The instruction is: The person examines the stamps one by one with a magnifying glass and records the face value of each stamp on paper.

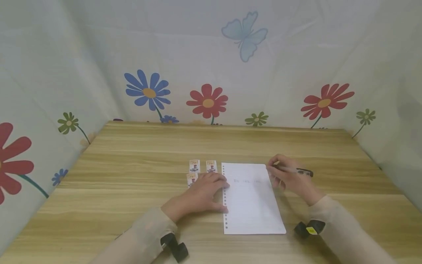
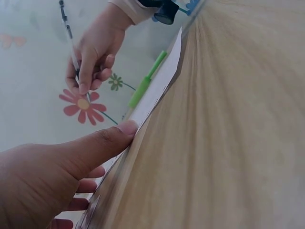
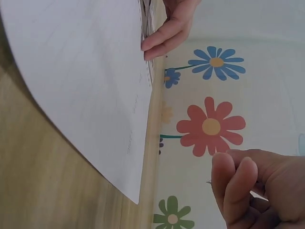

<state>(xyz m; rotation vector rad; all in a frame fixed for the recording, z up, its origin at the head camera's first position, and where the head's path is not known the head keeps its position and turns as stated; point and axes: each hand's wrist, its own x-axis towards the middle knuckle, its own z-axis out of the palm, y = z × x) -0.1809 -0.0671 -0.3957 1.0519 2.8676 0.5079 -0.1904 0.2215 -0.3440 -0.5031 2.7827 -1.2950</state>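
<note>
A white loose-leaf sheet with punched holes down its left edge lies on the table. Faint writing runs in a row across its upper part. My left hand rests at the sheet's left edge, fingers spread, its thumb touching the margin. Above the sheet's upper right edge, my right hand holds a pen with a clear barrel and dark end. In the left wrist view the pen's tip is raised off the paper. Small printed cards lie left of the sheet, one partly covered by my left hand.
The wooden table reaches back to a pale curtain printed with flowers and a butterfly. A bright green, stick-like shape shows behind the sheet in the left wrist view; its kind is unclear. Dark straps with small black devices sit on both wrists.
</note>
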